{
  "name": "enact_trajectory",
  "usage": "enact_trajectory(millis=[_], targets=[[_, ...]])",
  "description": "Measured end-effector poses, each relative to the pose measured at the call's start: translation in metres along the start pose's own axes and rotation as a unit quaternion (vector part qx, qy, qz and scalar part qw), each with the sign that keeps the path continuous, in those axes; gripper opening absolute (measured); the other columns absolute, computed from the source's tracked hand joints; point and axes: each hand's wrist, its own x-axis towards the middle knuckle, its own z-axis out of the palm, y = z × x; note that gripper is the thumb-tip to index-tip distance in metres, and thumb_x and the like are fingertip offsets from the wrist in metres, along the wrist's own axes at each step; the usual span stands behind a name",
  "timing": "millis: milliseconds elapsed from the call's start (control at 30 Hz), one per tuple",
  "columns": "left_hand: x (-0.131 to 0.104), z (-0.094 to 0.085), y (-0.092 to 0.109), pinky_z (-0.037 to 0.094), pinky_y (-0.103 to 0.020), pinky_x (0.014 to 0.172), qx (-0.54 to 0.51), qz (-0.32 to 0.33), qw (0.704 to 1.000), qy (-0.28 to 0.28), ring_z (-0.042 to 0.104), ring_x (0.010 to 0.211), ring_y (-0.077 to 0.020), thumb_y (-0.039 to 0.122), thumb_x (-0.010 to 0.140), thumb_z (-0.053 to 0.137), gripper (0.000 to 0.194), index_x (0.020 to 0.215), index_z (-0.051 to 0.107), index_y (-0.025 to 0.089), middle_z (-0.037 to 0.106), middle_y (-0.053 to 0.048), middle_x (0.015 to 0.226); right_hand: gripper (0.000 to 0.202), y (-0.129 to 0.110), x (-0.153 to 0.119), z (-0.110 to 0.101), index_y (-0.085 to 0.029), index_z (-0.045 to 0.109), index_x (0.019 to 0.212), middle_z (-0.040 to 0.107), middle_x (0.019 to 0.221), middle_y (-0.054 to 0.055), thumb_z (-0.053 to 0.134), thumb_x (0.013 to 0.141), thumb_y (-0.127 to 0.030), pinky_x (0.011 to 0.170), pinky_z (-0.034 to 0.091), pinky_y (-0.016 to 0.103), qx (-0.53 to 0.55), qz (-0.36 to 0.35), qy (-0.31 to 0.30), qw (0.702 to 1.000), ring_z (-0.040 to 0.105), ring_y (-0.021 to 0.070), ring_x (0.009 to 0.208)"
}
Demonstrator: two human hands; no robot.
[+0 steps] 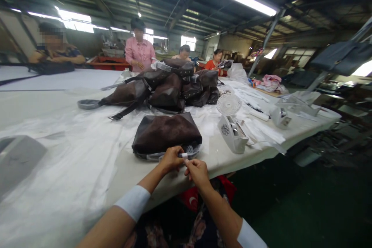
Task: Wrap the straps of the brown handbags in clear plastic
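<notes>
A dark brown handbag (167, 133) lies on the table's near edge in front of me. Its plastic-wrapped strap (151, 157) runs along the front side, and a small white strip (185, 155) sits around it. My left hand (172, 159) is closed on the strap just left of the strip. With thumb and fingertips together, my right hand (197, 171) pinches at the strip's lower end. The fingers partly hide what lies between them.
Several similar handbags (168, 89) are heaped behind. A tape dispenser (235, 135) and small white fan (229, 104) stand at right, near another dispenser (280, 117) and white plastic sheets (264, 131). A grey object (20, 162) is at left. Several people (140, 52) are across the table.
</notes>
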Motion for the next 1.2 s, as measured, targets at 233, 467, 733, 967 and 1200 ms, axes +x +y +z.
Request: enact_trajectory(millis=[233, 467, 733, 967, 1200], targets=[[-0.002, -0.003, 0.002, 0.036, -0.017, 0.032, 0.001, 0.003, 1.0, -0.018, 0.056, 0.04, -0.0115, 0.015, 0.066, 0.061, 0.016, 0.08, 0.053, 0.017, 0.055, 0.006, 0.058, 0.031, 0.006, 0.01, 0.001, -0.018, 0.052, 0.054, 0.056, 0.04, -0.002, 0.051, 0.077, -0.04, 0.032, 0.028, 0.019, -0.056, 0.046, 0.023, 0.997, 0.039, 0.0069, 0.028], [-0.001, -0.007, 0.002, 0.036, -0.017, 0.032, 0.008, 0.005, 0.999, -0.042, 0.059, 0.042, -0.0136, 0.019, 0.067, 0.061, 0.019, 0.084, 0.054, 0.017, 0.059, 0.004, 0.061, 0.034, 0.007, 0.017, 0.002, -0.02, 0.05, 0.047, 0.054, 0.036, -0.002, 0.053, 0.077, -0.036, 0.033, 0.032, 0.021, -0.098, 0.066, 0.025, 0.993, 0.042, 0.0088, 0.028], [0.004, -0.007, 0.005, 0.041, -0.019, 0.036, 0.031, -0.04, 0.996, -0.076, 0.064, 0.051, -0.0179, 0.028, 0.07, 0.063, 0.029, 0.095, 0.054, 0.017, 0.062, 0.0, 0.061, 0.034, 0.006, 0.019, 0.001, -0.02, 0.05, 0.047, 0.054, 0.036, -0.002, 0.059, 0.076, -0.036, 0.033, 0.032, 0.021, -0.105, 0.082, 0.007, 0.991, 0.043, 0.0092, 0.027], [0.009, -0.001, 0.008, 0.031, -0.015, 0.034, 0.099, -0.036, 0.992, -0.076, 0.058, 0.041, -0.0118, 0.02, 0.071, 0.059, 0.009, 0.079, 0.057, 0.016, 0.058, 0.002, 0.054, 0.012, 0.01, 0.012, -0.002, -0.018, 0.052, 0.064, 0.051, 0.034, -0.007, 0.056, 0.076, -0.018, 0.03, 0.025, 0.017, -0.016, 0.116, -0.02, 0.993, 0.039, 0.0074, 0.025], [0.01, -0.003, 0.029, 0.035, -0.017, 0.031, 0.057, -0.077, 0.991, -0.094, 0.063, 0.046, -0.0185, 0.019, 0.074, 0.054, 0.01, 0.083, 0.051, 0.015, 0.059, 0.001, 0.053, 0.018, 0.005, -0.001, -0.012, -0.017, 0.05, 0.068, 0.05, 0.037, -0.007, 0.054, 0.081, -0.028, 0.03, 0.018, 0.015, 0.106, 0.14, -0.041, 0.984, 0.033, 0.0049, 0.026]])
